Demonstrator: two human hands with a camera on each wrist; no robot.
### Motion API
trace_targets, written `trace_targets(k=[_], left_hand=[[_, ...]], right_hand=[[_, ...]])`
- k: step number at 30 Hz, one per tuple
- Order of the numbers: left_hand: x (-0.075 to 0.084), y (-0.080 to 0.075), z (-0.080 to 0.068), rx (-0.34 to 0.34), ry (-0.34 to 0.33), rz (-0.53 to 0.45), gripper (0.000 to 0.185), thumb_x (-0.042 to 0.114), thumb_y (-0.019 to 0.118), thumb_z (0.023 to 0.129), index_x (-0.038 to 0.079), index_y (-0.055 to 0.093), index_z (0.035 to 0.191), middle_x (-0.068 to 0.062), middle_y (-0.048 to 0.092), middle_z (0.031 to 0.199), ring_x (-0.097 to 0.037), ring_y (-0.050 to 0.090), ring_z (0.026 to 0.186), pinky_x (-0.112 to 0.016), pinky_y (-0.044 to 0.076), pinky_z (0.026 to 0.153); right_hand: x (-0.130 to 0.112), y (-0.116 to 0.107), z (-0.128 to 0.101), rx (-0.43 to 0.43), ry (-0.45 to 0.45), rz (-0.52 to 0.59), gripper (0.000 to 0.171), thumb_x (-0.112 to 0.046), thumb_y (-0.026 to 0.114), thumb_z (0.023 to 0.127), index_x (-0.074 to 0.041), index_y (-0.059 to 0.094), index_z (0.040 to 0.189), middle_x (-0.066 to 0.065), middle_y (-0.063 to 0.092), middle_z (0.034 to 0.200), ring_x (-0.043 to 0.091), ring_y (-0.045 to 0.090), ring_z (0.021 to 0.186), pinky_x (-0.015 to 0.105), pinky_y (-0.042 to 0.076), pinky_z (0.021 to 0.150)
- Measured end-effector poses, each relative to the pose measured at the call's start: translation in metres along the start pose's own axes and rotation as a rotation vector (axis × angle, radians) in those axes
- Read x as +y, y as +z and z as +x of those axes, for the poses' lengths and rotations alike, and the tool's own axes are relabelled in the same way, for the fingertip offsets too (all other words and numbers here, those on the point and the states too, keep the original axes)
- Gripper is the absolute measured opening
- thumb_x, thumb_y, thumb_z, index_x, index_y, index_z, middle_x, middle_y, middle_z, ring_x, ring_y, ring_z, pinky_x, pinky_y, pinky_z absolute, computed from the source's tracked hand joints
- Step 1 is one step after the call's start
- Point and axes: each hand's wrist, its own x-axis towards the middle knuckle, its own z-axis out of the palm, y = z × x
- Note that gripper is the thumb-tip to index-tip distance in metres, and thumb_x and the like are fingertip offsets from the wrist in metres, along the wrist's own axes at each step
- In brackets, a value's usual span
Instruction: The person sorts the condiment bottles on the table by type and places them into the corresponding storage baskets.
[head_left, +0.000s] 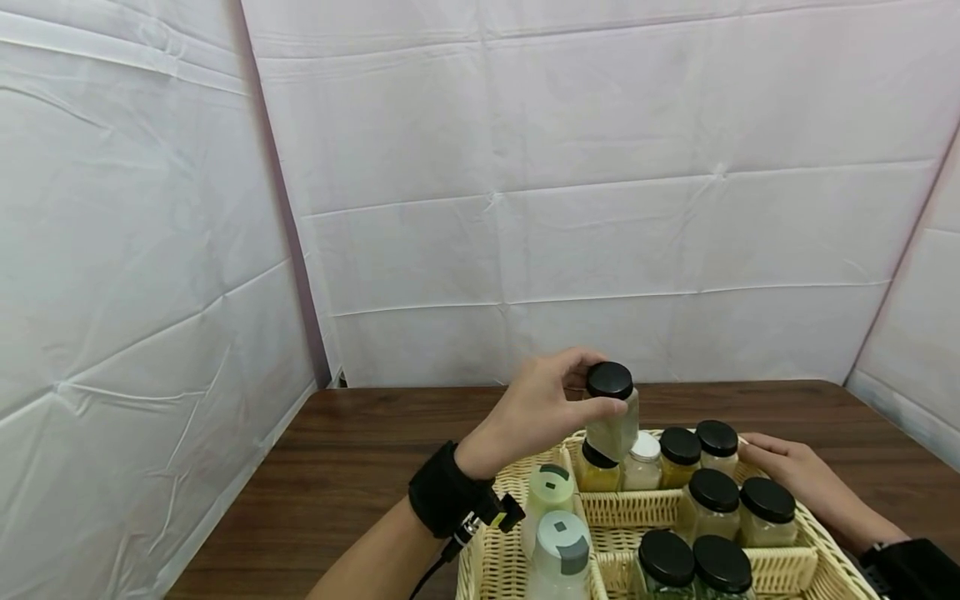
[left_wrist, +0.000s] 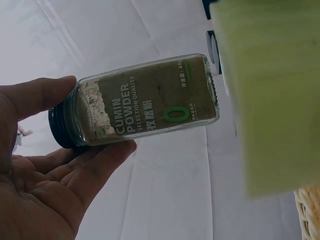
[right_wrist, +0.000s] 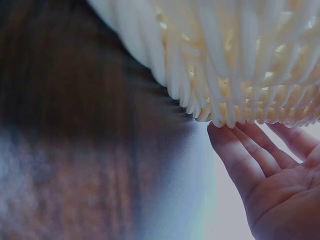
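My left hand [head_left: 542, 410] holds a glass jar of cumin powder [head_left: 613, 419] by its black lid, lifted above the back left part of a woven basket [head_left: 510, 487]. In the left wrist view the cumin jar [left_wrist: 145, 102] lies sideways between thumb and fingers of that hand [left_wrist: 47, 170], its label readable. My right hand [head_left: 797, 477] rests with straight fingers against the basket's right outer wall. In the right wrist view those fingers [right_wrist: 260, 160] touch the wicker wall [right_wrist: 235, 65].
The basket sits on a dark wooden table [head_left: 352, 467] and holds several black-lidded spice jars [head_left: 712, 500], a white-lidded jar [head_left: 643, 460] and two pale green-capped bottles [head_left: 558, 550]. White sheets [head_left: 525, 183] wall in the table on three sides.
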Motion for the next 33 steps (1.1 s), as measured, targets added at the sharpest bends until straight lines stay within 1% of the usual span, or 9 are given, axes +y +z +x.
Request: trace_targets(k=[4, 9, 17, 21, 26, 29, 33], left_hand=[[0.001, 0.005, 0.0, -0.023, 0.012, -0.011, 0.035, 0.005, 0.08, 0.096, 0.001, 0.067, 0.128, -0.009, 0.073, 0.112, -0.001, 0.068, 0.095, -0.023, 0.056, 0.087], [0.003, 0.009, -0.001, -0.041, 0.004, -0.004, 0.035, 0.006, 0.08, 0.096, 0.001, 0.066, 0.128, -0.009, 0.073, 0.111, 0.0, 0.068, 0.094, -0.022, 0.056, 0.086], [0.005, 0.016, -0.001, -0.061, -0.002, 0.016, 0.037, 0.013, 0.078, 0.099, 0.004, 0.064, 0.133, -0.006, 0.071, 0.116, -0.001, 0.067, 0.102, -0.019, 0.053, 0.093], [0.006, 0.016, -0.001, -0.069, -0.02, 0.021, 0.038, 0.014, 0.077, 0.1, 0.005, 0.063, 0.135, -0.005, 0.07, 0.117, -0.002, 0.066, 0.105, -0.019, 0.051, 0.095], [0.009, 0.01, 0.002, -0.041, -0.047, -0.002, 0.038, 0.013, 0.08, 0.097, 0.004, 0.065, 0.132, -0.002, 0.072, 0.112, -0.001, 0.068, 0.097, -0.021, 0.055, 0.088], [0.011, 0.008, 0.004, -0.026, -0.041, -0.04, 0.037, 0.01, 0.081, 0.097, 0.003, 0.066, 0.13, -0.003, 0.072, 0.111, -0.002, 0.069, 0.095, -0.023, 0.056, 0.086], [0.013, 0.007, 0.007, -0.009, -0.029, -0.051, 0.038, 0.008, 0.081, 0.096, 0.002, 0.066, 0.131, -0.004, 0.073, 0.112, -0.001, 0.069, 0.096, -0.023, 0.057, 0.084]], right_hand=[[0.002, -0.001, 0.001, 0.011, 0.007, 0.006, 0.083, -0.053, 0.037, 0.115, 0.015, 0.021, 0.161, 0.044, 0.018, 0.162, 0.066, 0.025, 0.144, 0.068, 0.04, 0.107], [0.003, -0.001, 0.001, 0.012, 0.015, 0.013, 0.084, -0.054, 0.038, 0.114, 0.013, 0.021, 0.162, 0.043, 0.018, 0.163, 0.066, 0.025, 0.145, 0.068, 0.04, 0.107], [0.003, -0.002, 0.003, 0.013, 0.032, 0.004, 0.085, -0.056, 0.038, 0.114, 0.013, 0.023, 0.162, 0.043, 0.021, 0.162, 0.066, 0.026, 0.144, 0.069, 0.041, 0.106], [0.003, -0.001, 0.003, 0.022, 0.031, -0.01, 0.084, -0.055, 0.038, 0.114, 0.013, 0.025, 0.161, 0.043, 0.024, 0.161, 0.066, 0.028, 0.143, 0.069, 0.042, 0.104], [0.002, 0.001, 0.001, 0.017, 0.022, 0.004, 0.085, -0.055, 0.039, 0.114, 0.013, 0.024, 0.162, 0.043, 0.022, 0.162, 0.066, 0.026, 0.144, 0.069, 0.041, 0.106], [0.001, 0.002, 0.0, 0.012, 0.015, 0.021, 0.084, -0.054, 0.039, 0.114, 0.012, 0.022, 0.162, 0.043, 0.019, 0.163, 0.066, 0.024, 0.145, 0.069, 0.04, 0.107], [0.0, 0.003, 0.001, 0.012, 0.008, 0.02, 0.082, -0.052, 0.038, 0.115, 0.013, 0.022, 0.162, 0.043, 0.019, 0.163, 0.066, 0.024, 0.145, 0.069, 0.039, 0.108]])
